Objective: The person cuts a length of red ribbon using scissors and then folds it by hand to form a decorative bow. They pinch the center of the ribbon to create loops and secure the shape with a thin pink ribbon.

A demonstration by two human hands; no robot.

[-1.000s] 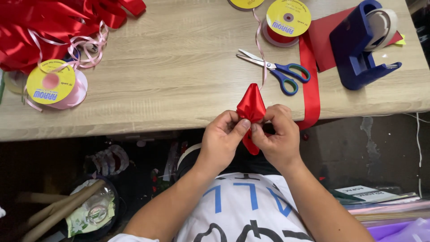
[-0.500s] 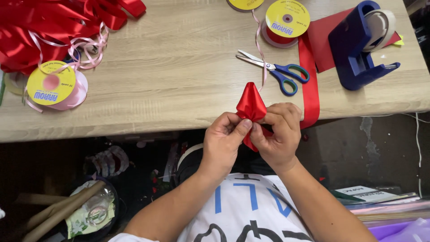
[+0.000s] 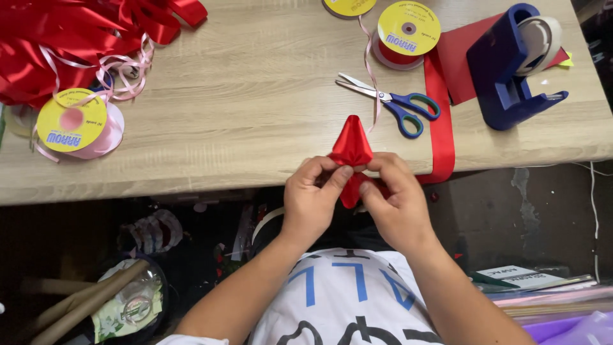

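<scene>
Here your left hand (image 3: 314,199) and right hand (image 3: 394,203) meet at the near edge of the surface (image 3: 255,115), both closed on a folded piece of red ribbon (image 3: 350,145). Your fingertips pinch its middle, so the pointed top stands up over the wood and the lower end hangs between your hands. Just beyond lie scissors (image 3: 389,102) with blue handles. To their right a long red strip (image 3: 440,121) runs off the edge, near a yellow-faced spool (image 3: 408,29) and a blue tape dispenser (image 3: 504,70). Far left sit a pink spool (image 3: 80,124) and a heap of red ribbon (image 3: 57,45).
</scene>
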